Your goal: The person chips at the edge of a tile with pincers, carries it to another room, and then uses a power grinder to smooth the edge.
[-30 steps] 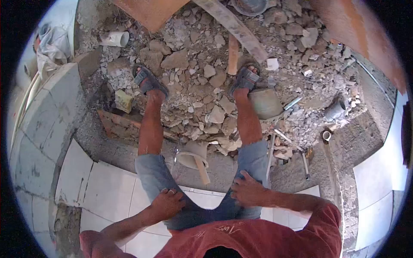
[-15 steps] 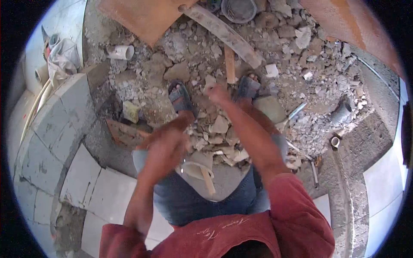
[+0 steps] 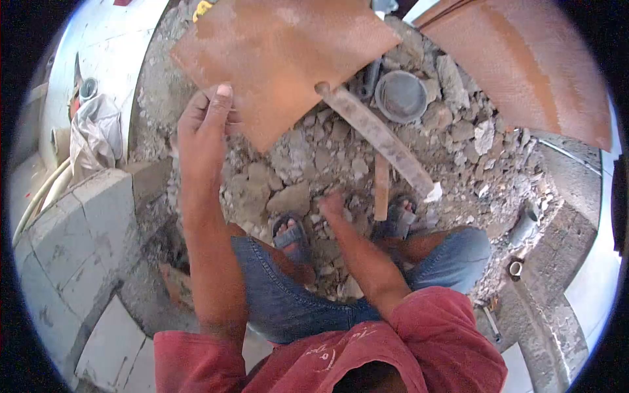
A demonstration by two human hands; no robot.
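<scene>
My left hand is at the left edge of a square brown tile, with the thumb on its face and the other fingers curled at the edge, partly hidden. My right hand is low over the rubble between my sandalled feet. Its fingers look closed, but blur hides whether anything is in them. A long pale strip lies slanting from the tile's notched corner. Beside it is a short wooden stick.
A round grey bucket stands beyond the strip. Another brown sheet lies at upper right. Pipe ends stick up at right. A low tiled wall runs along the left, with a pale sack behind it.
My left hand has gone from near my knees forward to the brown tile. The view has tilted forward, and my knees have spread. My right hand stays low between my feet.
</scene>
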